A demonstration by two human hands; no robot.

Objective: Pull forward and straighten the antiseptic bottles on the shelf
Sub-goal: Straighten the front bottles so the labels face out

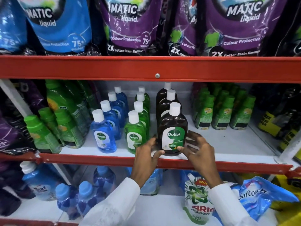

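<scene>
Three rows of Dettol antiseptic bottles with white caps stand on the middle white shelf [228,144]. The front brown bottle [173,128] stands upright at the shelf's front edge, label facing me. My left hand [147,154] touches its lower left side and my right hand [197,149] touches its lower right side, fingers spread around its base. Two more brown bottles line up behind it. The front green bottle [135,132] and the front blue bottle [103,132] stand to the left, each heading a row of several.
Green-capped bottles [48,132] crowd the left, more green bottles [224,111] stand at the right rear. A red shelf rail [97,158] runs along the front. Detergent pouches [127,25] fill the shelf above; refill packs [197,203] lie below.
</scene>
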